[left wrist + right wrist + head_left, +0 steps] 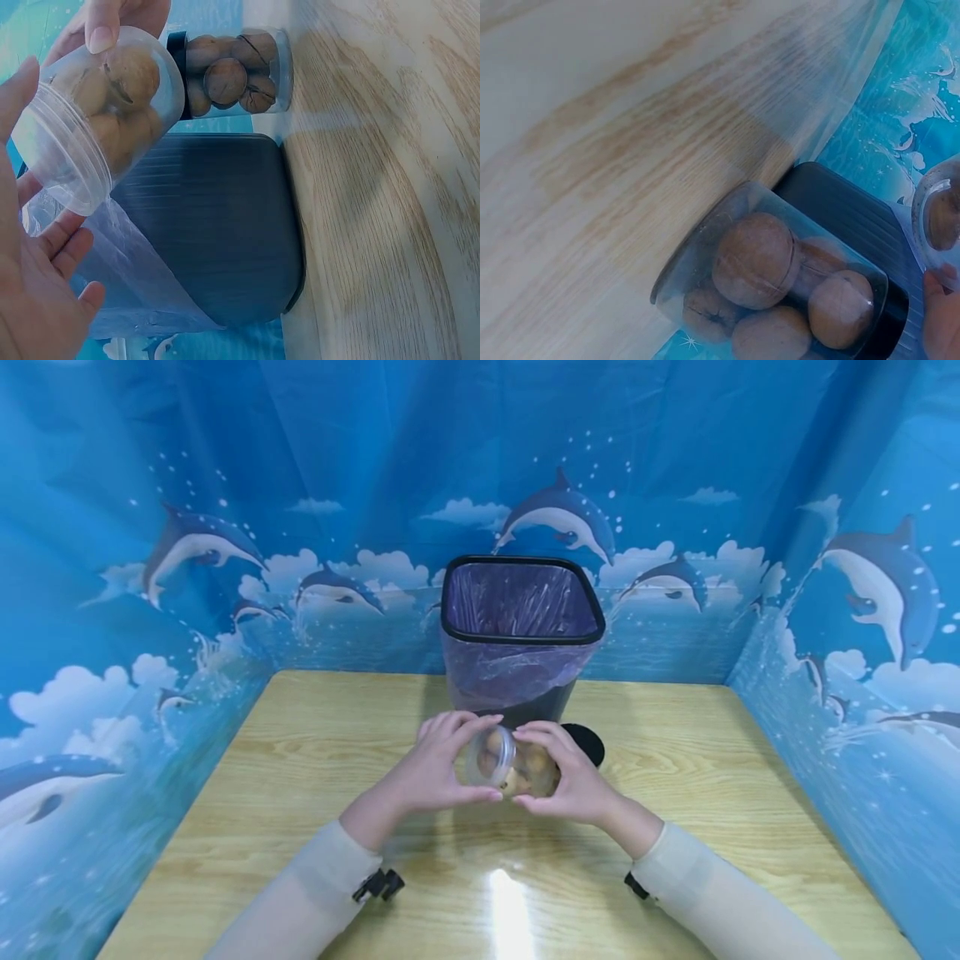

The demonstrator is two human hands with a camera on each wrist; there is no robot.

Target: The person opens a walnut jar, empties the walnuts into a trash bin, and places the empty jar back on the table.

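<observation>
The tabletop [300, 752] is showing a pale wood grain under a glossy finish, with a bright glare sitting at 6 o'clock. Above the middle of it, the clear plastic jar [517, 766] is gleaming smooth and see-through between the left hand [438, 768] and the right hand [572, 781], and the walnuts [124, 79] inside are looking matt, rough and ridged. At 12 o'clock the waste bin [521, 635] is showing dark, finely ribbed, matt plastic, lined with a thin, crinkled, translucent purple bag [510, 672]. The dolphin-printed backdrop [225, 485] is hanging as a creased, faintly shiny sheet.
</observation>
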